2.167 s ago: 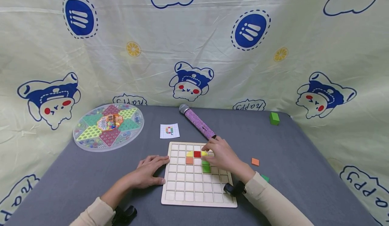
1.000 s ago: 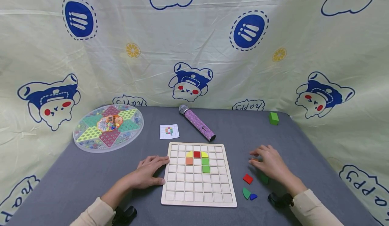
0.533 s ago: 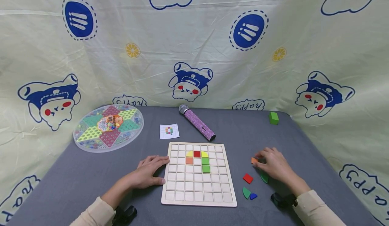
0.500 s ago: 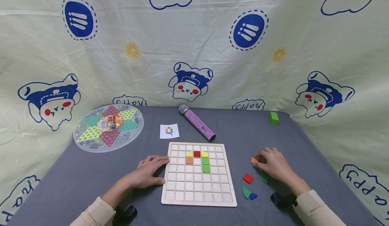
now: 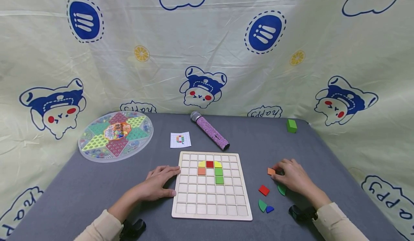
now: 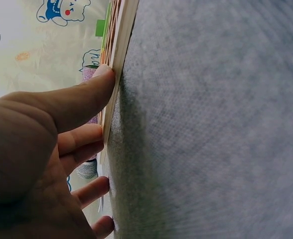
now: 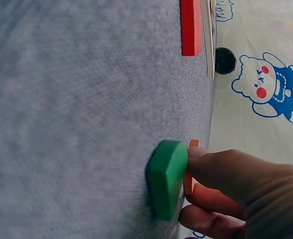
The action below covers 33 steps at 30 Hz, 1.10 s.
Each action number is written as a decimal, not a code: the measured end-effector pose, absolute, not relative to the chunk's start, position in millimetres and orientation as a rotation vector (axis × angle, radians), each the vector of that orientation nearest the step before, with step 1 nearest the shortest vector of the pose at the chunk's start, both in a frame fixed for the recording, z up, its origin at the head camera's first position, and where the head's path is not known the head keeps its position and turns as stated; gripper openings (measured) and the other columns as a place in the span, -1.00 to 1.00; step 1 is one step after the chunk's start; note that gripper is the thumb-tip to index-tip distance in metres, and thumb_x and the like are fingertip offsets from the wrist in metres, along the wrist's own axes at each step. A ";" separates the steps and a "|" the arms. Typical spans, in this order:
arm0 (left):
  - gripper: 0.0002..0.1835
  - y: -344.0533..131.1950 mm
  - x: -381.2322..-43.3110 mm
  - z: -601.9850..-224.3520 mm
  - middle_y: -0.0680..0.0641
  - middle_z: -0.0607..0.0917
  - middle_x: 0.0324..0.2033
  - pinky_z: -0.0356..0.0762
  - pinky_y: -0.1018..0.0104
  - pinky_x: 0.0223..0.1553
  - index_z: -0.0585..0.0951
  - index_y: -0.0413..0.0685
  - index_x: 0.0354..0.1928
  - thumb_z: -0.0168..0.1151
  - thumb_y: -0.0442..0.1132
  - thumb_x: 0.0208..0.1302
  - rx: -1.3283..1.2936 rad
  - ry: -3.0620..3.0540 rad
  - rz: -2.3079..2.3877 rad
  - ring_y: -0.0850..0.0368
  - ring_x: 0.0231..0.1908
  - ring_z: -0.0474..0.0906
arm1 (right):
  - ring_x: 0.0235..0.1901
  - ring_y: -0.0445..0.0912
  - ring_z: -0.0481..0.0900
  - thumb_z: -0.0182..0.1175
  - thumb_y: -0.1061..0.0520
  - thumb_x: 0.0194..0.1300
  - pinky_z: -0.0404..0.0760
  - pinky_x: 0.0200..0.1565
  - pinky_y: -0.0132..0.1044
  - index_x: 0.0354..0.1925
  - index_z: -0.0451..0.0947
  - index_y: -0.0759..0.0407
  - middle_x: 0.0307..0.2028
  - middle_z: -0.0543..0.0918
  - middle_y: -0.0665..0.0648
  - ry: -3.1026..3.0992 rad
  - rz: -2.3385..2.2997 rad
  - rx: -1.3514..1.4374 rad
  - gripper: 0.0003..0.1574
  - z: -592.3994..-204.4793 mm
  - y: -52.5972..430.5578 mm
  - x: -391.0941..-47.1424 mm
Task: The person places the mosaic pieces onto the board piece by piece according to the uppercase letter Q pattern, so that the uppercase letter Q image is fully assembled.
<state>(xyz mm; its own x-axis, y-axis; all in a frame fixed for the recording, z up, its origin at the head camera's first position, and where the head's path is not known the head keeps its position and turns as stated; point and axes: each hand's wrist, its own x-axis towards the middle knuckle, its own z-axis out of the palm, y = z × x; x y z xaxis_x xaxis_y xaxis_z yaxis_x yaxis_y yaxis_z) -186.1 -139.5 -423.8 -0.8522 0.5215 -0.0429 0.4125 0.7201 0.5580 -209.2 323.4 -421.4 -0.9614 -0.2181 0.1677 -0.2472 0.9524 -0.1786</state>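
Note:
A wooden grid board [image 5: 195, 199] lies at the middle of the table, with red, yellow, orange and green tiles in some upper cells. My left hand [image 5: 158, 185] rests at its left edge; in the left wrist view the thumb [image 6: 86, 97] touches that edge, fingers fairly straight. Right of the board, my right hand [image 5: 292, 176] has thumb and fingers at an orange square tile [image 5: 271, 171], pinching it at the table surface. Close below lies a green curved tile [image 5: 281, 190], large in the right wrist view. A red square tile [image 5: 263, 190] lies nearer the board.
Another green tile [image 5: 262, 206] and a blue tile [image 5: 270, 209] lie right of the board. Behind it are a pattern card [image 5: 180, 140] and a purple microphone [image 5: 211, 132]. A round game box [image 5: 116, 136] sits back left, a green block [image 5: 291, 126] back right.
My right hand has left the board, moved right and come down to the orange tile, which it now pinches. A yellow tile stays in the board. My left hand has not moved.

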 end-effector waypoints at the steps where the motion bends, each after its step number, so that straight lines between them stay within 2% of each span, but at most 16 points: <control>1: -0.26 -139.5 -186.1 -423.6 -0.06 0.33 0.35 0.01 -0.30 0.17 0.34 -0.06 0.34 0.32 -0.01 0.13 0.749 2.727 0.816 -0.20 0.31 0.13 | -0.27 -0.01 0.42 0.37 0.03 0.06 0.39 -0.25 -0.06 -0.26 0.67 0.17 -0.30 0.62 0.10 -2.960 0.297 0.352 -0.70 -421.2 323.3 -209.3; 8: -0.26 -139.5 -186.4 -424.3 -0.06 0.33 0.35 0.01 -0.29 0.17 0.33 -0.05 0.34 0.32 -0.02 0.13 0.750 2.726 0.818 -0.19 0.31 0.12 | -0.29 -0.02 0.42 0.35 0.05 0.06 0.37 -0.24 -0.02 -0.30 0.67 0.15 -0.33 0.62 0.09 -2.949 0.289 0.362 -0.76 -421.6 324.6 -210.1; 20: -0.26 -138.9 -185.8 -423.3 -0.06 0.33 0.35 0.01 -0.31 0.17 0.33 -0.06 0.34 0.32 -0.01 0.13 0.737 2.727 0.809 -0.19 0.31 0.12 | -0.34 -0.07 0.39 0.36 0.05 0.06 0.33 -0.30 -0.15 -0.31 0.68 0.14 -0.37 0.61 0.04 -2.890 0.282 0.406 -0.78 -418.9 322.6 -211.1; 33: -0.26 -139.2 -185.5 -423.2 -0.07 0.32 0.35 0.00 -0.31 0.17 0.33 -0.07 0.34 0.32 -0.03 0.14 0.750 2.718 0.824 -0.19 0.32 0.12 | -0.29 -0.11 0.37 0.38 -0.01 0.06 0.34 -0.19 -0.13 -0.28 0.69 0.08 -0.38 0.58 -0.02 -2.805 0.310 0.511 -0.74 -396.7 269.6 -205.3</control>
